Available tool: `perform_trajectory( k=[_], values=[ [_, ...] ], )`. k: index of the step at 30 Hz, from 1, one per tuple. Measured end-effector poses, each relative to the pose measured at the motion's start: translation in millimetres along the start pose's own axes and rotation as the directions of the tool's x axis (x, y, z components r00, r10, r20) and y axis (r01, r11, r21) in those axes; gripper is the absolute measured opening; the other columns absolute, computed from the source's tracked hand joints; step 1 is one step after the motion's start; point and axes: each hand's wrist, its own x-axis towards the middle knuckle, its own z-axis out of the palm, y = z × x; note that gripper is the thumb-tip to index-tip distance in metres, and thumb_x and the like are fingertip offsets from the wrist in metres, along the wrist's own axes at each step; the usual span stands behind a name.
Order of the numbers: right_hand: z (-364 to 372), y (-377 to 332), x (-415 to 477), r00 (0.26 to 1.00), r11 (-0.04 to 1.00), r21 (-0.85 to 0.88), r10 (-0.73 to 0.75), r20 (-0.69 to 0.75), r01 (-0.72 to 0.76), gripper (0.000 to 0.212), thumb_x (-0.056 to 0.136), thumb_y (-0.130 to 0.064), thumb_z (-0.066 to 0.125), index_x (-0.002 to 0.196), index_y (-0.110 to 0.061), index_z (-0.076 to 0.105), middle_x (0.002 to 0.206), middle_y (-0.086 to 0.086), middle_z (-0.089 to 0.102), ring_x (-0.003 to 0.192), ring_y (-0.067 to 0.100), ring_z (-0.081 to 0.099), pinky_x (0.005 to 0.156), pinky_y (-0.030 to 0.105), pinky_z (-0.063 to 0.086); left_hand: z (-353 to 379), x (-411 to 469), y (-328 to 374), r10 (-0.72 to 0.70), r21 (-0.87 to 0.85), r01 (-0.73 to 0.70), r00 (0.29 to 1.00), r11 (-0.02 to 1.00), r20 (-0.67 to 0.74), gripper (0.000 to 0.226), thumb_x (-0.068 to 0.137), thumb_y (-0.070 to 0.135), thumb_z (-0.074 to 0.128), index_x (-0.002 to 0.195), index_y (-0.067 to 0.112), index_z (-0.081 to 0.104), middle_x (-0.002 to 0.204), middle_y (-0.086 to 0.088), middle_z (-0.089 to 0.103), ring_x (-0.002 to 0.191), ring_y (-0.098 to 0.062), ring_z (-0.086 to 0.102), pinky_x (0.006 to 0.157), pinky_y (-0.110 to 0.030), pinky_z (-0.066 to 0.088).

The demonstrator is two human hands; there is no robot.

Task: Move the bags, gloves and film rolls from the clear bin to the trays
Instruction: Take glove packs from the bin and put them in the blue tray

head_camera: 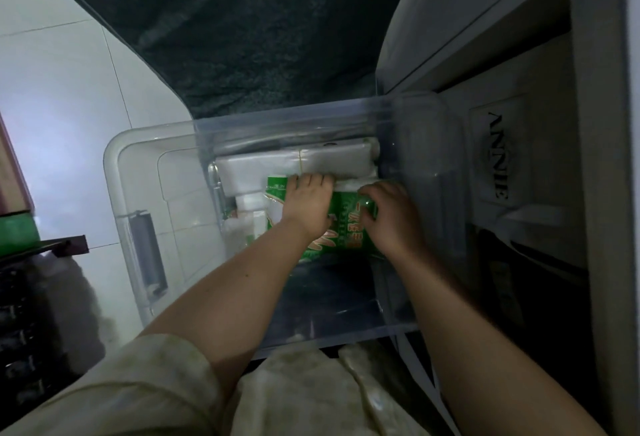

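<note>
Inside the clear bin [166,172], your left hand [306,205] and right hand [389,217] clamp the green packet [346,224]; your palms hide its middle, and white bundles [294,163] behind blur together.

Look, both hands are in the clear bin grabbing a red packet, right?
Not quite: the packet is green, not red. The head view shows the left hand and right hand both on it inside the clear bin.
</note>
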Motion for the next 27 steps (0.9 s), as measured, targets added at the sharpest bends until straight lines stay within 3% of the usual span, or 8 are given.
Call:
perform_trajectory(
  k=[3, 5, 10, 14, 19, 21, 27],
  values=[
    [-2.5, 1.5, -1.5, 1.0, 1.0, 0.018, 0.01, -0.002, -0.01, 0.03, 0.077, -0.003, 0.066, 0.107, -0.008, 0.066, 0.108, 0.013, 0.064, 0.104, 0.032, 0.053, 0.087, 0.035, 0.044, 7.4, -10.0, 3.2, -0.013, 0.018, 0.013, 1.0, 1.0, -0.007, 0.079, 0.07, 0.046, 0.075, 0.134, 0.017, 0.039, 0.127, -0.007, 0.049, 0.119, -0.028, 0.042, 0.104, -0.048, 0.025],
    [-5.0, 2.0, -3.7, 1.0, 1.0, 0.02, 0.002, -0.003, -0.002, 0.031, 0.078, -0.003, 0.065, 0.108, -0.008, 0.065, 0.11, 0.012, 0.063, 0.104, 0.031, 0.053, 0.085, 0.035, 0.044, 7.8, -15.8, 4.6, -0.012, 0.027, 0.012, 1.0, 1.0, -0.001, 0.07, 0.072, 0.047, 0.074, 0.13, 0.017, 0.045, 0.124, -0.008, 0.05, 0.116, -0.029, 0.043, 0.1, -0.045, 0.027],
    [-22.3, -14.8, -9.9, 0.997, 0.998, 0.032, -0.056, -0.053, 0.057, 0.03, 0.074, 0.002, 0.066, 0.104, -0.003, 0.067, 0.106, 0.016, 0.065, 0.101, 0.035, 0.055, 0.083, 0.033, 0.044, -18.1, -31.2, 8.7, -0.047, -0.079, 0.048, 0.999, 0.996, 0.018, 0.052, 0.075, 0.027, 0.075, 0.12, 0.015, 0.052, 0.115, -0.01, 0.06, 0.106, -0.03, 0.054, 0.086, -0.038, 0.04],
    [-52.6, -45.0, -22.3, 0.986, 0.988, 0.077, -0.121, -0.114, 0.131, 0.029, 0.076, 0.004, 0.065, 0.104, -0.001, 0.065, 0.104, 0.019, 0.063, 0.1, 0.036, 0.055, 0.084, 0.035, 0.043, -64.2, -59.9, 12.8, -0.049, -0.078, 0.041, 0.993, 0.996, -0.105, 0.045, 0.074, 0.015, 0.073, 0.114, 0.017, 0.054, 0.105, -0.007, 0.067, 0.097, -0.029, 0.059, 0.077, -0.037, 0.04],
    [-101.3, -89.9, -60.8, 0.95, 0.975, -0.057, -0.223, -0.218, 0.216, 0.027, 0.078, -0.008, 0.068, 0.105, -0.009, 0.066, 0.105, 0.011, 0.065, 0.101, 0.032, 0.055, 0.084, 0.041, 0.045, -129.7, -115.7, 15.3, -0.024, 0.008, 0.028, 0.954, 1.0, -0.3, 0.037, 0.069, 0.0, 0.066, 0.099, 0.018, 0.055, 0.095, -0.004, 0.065, 0.093, -0.028, 0.056, 0.069, -0.035, 0.026],
    [-116.3, -108.9, -81.8, 0.925, 0.97, -0.071, -0.244, -0.29, 0.233, 0.026, 0.078, -0.01, 0.069, 0.104, -0.01, 0.067, 0.104, 0.009, 0.065, 0.099, 0.032, 0.056, 0.084, 0.043, 0.046, -149.9, -139.3, 12.4, 0.015, 0.044, 0.002, 0.93, 0.999, -0.368, 0.036, 0.068, -0.003, 0.064, 0.097, 0.018, 0.055, 0.095, -0.005, 0.065, 0.092, -0.028, 0.055, 0.07, -0.035, 0.027],
    [-121.7, -148.2, -163.2, 0.834, 0.986, -0.104, -0.168, -0.526, 0.133, 0.025, 0.077, -0.013, 0.071, 0.102, -0.011, 0.067, 0.102, 0.008, 0.066, 0.096, 0.031, 0.057, 0.079, 0.042, 0.047, -180.7, -197.0, -15.8, 0.138, 0.113, -0.098, 0.885, 0.989, -0.445, 0.035, 0.074, 0.004, 0.066, 0.102, 0.021, 0.055, 0.102, -0.004, 0.065, 0.098, -0.027, 0.055, 0.077, -0.037, 0.035]
  ],
)
